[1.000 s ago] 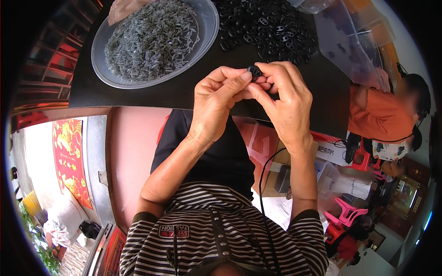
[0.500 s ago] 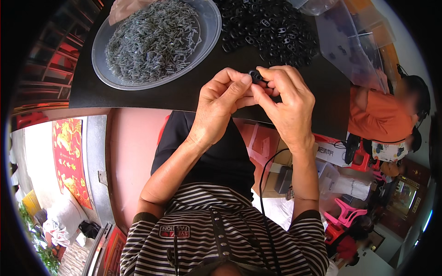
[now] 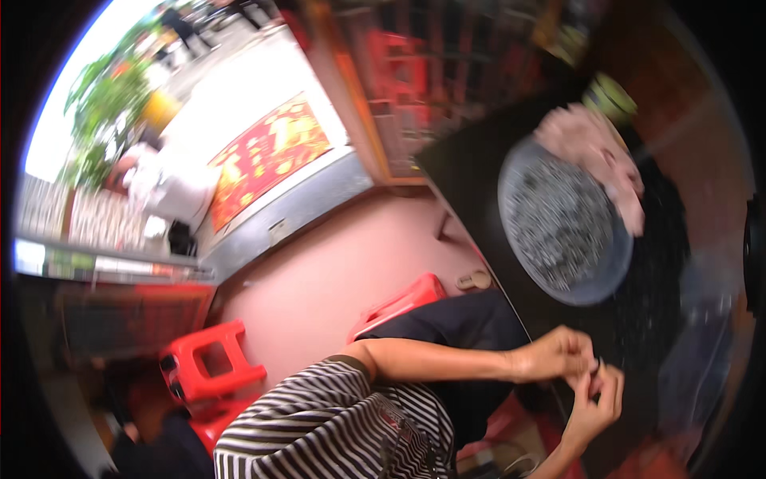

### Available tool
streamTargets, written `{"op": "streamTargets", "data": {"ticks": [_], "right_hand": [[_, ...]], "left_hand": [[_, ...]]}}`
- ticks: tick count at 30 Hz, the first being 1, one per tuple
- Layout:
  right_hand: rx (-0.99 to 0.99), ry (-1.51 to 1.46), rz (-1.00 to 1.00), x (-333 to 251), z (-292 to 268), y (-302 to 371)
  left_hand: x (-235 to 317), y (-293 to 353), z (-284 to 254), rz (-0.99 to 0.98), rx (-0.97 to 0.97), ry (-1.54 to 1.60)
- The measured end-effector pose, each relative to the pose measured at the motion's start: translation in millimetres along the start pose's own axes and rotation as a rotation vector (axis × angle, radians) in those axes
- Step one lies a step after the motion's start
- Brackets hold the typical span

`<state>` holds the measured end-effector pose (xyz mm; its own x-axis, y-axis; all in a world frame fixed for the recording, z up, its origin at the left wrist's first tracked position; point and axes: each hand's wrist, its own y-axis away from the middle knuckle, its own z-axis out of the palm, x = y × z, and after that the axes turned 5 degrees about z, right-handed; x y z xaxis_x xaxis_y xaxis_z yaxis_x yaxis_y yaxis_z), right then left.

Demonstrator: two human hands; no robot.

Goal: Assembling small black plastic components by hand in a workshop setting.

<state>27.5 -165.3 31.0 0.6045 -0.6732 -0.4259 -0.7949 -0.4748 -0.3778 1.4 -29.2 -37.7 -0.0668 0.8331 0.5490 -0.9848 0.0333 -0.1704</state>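
My left hand (image 3: 556,354) and my right hand (image 3: 597,405) meet over the edge of the dark table, fingertips pinched close together. Between them is a small black cord lock (image 3: 595,366), mostly hidden by the fingers and blurred; its two-holed oval shape showed more clearly earlier. Beyond the hands stands a clear round basin (image 3: 511,254) heaped with small metal springs (image 3: 558,223). A pile of black cord locks (image 3: 654,279) lies to the right of the basin, smeared by motion.
A crumpled pink bag (image 3: 594,152) hangs over the basin's rim, with a green container (image 3: 610,100) behind it. A translucent plastic bin (image 3: 702,343) stands at right. Red stools (image 3: 214,363) and a doorway with a red-gold mat (image 3: 267,160) are at left.
My view has swung sharply left, showing more doorway and floor; hands and basin now appear toward the right. Both hands stay pinched together around the cord lock.
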Motion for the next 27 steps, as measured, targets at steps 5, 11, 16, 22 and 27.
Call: {"op": "streamTargets", "data": {"ticks": [5, 11, 16, 22, 27], "right_hand": [[-0.011, -0.034, 0.027, -24, -5, -25], [-0.146, 0.04, 0.073, -37, -23, -41], [-0.082, 0.021, -0.048, -41, -27, -43], [-0.062, 0.042, -0.209, -52, -38, -43], [-0.102, -0.037, -0.189, -55, -38, -33]], "left_hand": [[17, -6, 13, 0.043, 0.121, -0.059], [-8, -13, 16, 0.099, 0.059, 0.218], [8, -9, 17, -0.017, 0.083, 0.177], [37, -8, 19, -0.233, -0.114, 0.332], [32, -8, 16, -0.226, -0.156, 0.285]]}}
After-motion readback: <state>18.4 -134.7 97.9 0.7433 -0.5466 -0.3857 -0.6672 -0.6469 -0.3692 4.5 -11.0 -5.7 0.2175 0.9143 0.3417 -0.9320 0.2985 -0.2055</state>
